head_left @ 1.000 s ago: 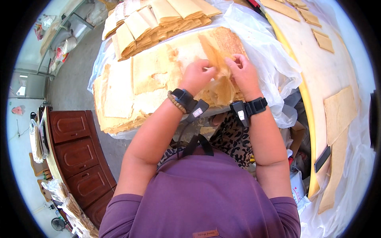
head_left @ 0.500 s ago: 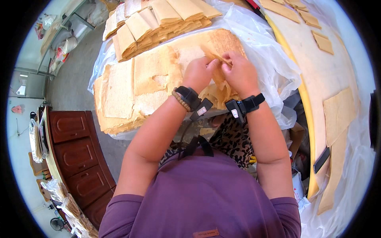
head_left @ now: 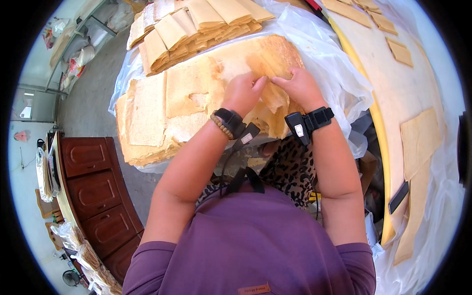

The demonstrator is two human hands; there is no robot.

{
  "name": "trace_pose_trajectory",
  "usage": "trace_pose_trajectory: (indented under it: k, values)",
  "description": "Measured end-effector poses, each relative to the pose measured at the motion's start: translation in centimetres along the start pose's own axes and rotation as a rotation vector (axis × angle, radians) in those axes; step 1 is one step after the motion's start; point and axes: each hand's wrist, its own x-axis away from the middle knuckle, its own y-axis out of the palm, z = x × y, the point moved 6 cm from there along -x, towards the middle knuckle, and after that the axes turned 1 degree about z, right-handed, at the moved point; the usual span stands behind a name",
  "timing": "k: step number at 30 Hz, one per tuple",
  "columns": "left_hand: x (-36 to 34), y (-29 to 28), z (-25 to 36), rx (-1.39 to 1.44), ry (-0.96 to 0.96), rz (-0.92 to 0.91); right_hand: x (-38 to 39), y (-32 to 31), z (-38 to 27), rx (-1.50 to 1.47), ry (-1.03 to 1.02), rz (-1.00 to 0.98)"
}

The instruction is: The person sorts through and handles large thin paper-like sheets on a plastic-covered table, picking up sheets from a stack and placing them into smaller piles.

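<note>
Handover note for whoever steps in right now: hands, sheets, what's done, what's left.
Left hand: fingertips pressed on the top thin tan sheet, pinching its crumpled edge.
Right hand: beside it on the same sheet, fingers at the same fold.
Flat sheet pile lies on clear plastic.
Done: folded sheets stacked in rows behind the pile.
Left: top sheet only partly gathered, not folded; many flat sheets under it.

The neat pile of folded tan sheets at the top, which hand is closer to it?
Left. The left hand rests on the big flat tan sheet stack, just below the pile of folded tan sheets. The right hand lies further right, beside it.
</note>
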Motion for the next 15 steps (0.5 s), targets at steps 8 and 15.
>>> trace_pose_trajectory:
  k: [8, 15]
  values:
    - [0.5, 0.4, -1.6, 0.580, -0.357, -0.011, 0.7, -0.4, 3.6, -0.520, 0.329, -0.109]
    - [-0.4, 0.6, -0.9, 0.375, -0.231, -0.001, 4.3, 0.5, 2.4, -0.340, 0.509, -0.697]
